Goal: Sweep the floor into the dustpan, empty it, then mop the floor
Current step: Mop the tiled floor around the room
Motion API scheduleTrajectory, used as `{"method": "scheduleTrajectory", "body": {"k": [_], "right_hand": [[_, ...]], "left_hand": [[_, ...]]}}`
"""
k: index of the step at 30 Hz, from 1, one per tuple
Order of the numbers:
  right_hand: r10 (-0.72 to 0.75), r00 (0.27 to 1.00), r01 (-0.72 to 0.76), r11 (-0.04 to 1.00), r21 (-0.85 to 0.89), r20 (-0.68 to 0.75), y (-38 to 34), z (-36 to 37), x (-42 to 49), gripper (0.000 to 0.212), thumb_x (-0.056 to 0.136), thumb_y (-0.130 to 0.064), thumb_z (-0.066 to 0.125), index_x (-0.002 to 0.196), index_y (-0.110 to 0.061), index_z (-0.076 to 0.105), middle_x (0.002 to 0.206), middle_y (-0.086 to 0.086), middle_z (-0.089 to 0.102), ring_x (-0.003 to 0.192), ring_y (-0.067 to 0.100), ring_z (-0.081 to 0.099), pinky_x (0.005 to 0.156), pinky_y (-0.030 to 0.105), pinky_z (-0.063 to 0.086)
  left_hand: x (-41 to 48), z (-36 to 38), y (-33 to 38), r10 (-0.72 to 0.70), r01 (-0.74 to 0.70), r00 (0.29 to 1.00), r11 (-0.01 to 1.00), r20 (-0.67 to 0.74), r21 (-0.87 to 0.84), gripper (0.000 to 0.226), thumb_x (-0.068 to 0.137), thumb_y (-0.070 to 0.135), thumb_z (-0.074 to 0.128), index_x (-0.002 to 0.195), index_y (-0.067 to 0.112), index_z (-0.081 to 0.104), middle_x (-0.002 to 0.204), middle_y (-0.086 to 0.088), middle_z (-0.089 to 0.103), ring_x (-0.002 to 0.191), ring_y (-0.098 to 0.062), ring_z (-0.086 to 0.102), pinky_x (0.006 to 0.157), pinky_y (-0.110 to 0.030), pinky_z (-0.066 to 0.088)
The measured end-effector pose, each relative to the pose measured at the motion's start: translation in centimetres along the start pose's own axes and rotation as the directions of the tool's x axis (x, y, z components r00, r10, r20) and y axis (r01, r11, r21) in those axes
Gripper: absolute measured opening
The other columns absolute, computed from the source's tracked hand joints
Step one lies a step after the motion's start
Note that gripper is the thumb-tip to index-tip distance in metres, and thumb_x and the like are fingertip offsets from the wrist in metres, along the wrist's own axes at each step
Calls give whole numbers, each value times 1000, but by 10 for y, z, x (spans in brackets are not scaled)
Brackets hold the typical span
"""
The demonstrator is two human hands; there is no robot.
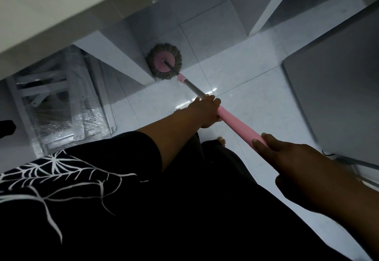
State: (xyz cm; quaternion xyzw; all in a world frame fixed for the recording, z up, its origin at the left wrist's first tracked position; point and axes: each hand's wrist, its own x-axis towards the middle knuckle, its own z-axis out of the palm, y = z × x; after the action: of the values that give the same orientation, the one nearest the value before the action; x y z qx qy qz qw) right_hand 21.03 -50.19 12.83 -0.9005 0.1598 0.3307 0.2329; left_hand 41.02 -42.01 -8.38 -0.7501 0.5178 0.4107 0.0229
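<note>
A round mop head (163,62), pink disc ringed by grey strands, lies flat on the white tiled floor (246,88) against a white wall corner. Its steel shaft runs down-right into a pink handle (239,126). My left hand (207,110) grips the handle where steel meets pink. My right hand (287,154) grips the handle's near end, thumb laid along the top. No broom or dustpan is in view.
A white counter edge (61,14) overhangs at upper left, with plastic-wrapped frames (67,104) leaning beneath it. A grey cabinet (338,88) stands at right, a cable (328,155) by its base. My bare toes (221,140) show below the left hand.
</note>
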Motion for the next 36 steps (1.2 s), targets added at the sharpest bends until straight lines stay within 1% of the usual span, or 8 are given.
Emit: {"method": "scheduleTrajectory", "body": {"k": [5, 10, 14, 17, 21, 24, 31, 36], "right_hand": [[-1, 995, 13, 993, -120, 104, -17, -20, 26, 54, 77, -7, 62, 129, -7, 49, 92, 18, 53, 67, 30, 52, 58, 37, 48], [-17, 999, 26, 977, -209, 46, -42, -38, 70, 79, 79, -14, 54, 150, -24, 22, 150, 5, 36, 96, 25, 63, 74, 27, 49], [-24, 999, 29, 964, -263, 25, -64, -46, 112, 79, 81, -19, 59, 149, -22, 19, 148, 7, 36, 93, 23, 63, 66, 22, 35], [-31, 1000, 29, 960, -278, -2, -79, -55, 146, 77, 83, -19, 61, 149, -18, 20, 144, 9, 40, 92, 23, 62, 68, 23, 38], [-30, 998, 16, 977, -213, -58, -91, -67, 193, 72, 81, -16, 64, 145, -14, 31, 133, 10, 50, 87, 23, 58, 67, 22, 35], [-43, 993, 26, 987, -159, -108, -96, -74, 226, 58, 81, -13, 61, 135, -11, 42, 118, 10, 56, 73, 19, 43, 64, 23, 32], [-48, 988, 28, 990, -137, -148, -116, -74, 280, 49, 78, -12, 64, 124, -4, 50, 100, 13, 53, 70, 23, 43, 59, 29, 31], [-43, 990, 27, 992, -122, -132, -130, -48, 271, 52, 81, -10, 58, 131, -2, 43, 104, 14, 52, 69, 24, 43, 59, 32, 35]], "left_hand": [[4, -18, -26, -14, 14, 1000, 1000, -14, 9, 58, 96, 45, 49, 139, 9, 35, 147, -12, 33, 143, -31, 24, 114, -48, 26], [10, -47, -76, -35, 35, 999, 999, -3, -20, 59, 96, 42, 51, 142, 11, 32, 151, -10, 29, 144, -30, 24, 117, -51, 22], [19, -69, -116, -59, 58, 998, 998, -13, -39, 55, 95, 39, 54, 138, 12, 35, 150, -8, 30, 140, -32, 31, 116, -52, 24], [30, -84, -145, -94, 94, 995, 995, -12, -46, 56, 95, 36, 55, 140, 12, 32, 153, -8, 25, 138, -35, 33, 114, -51, 28], [51, -107, -186, -115, 115, 993, 993, -27, -29, 56, 95, 34, 57, 141, 12, 32, 150, -10, 29, 133, -38, 39, 111, -53, 33], [69, -125, -215, -142, 141, 989, 990, -40, -24, 51, 94, 31, 58, 136, 14, 36, 142, -10, 36, 125, -38, 46, 105, -53, 40], [97, -144, -260, -248, 249, 968, 969, -25, 12, 60, 91, 29, 63, 141, 12, 34, 146, -17, 34, 130, -39, 44, 107, -51, 38], [86, -124, -265, -225, 225, 974, 973, 7, 43, 67, 91, 23, 63, 147, 10, 28, 160, -12, 12, 143, -36, 26, 115, -51, 29]]}}
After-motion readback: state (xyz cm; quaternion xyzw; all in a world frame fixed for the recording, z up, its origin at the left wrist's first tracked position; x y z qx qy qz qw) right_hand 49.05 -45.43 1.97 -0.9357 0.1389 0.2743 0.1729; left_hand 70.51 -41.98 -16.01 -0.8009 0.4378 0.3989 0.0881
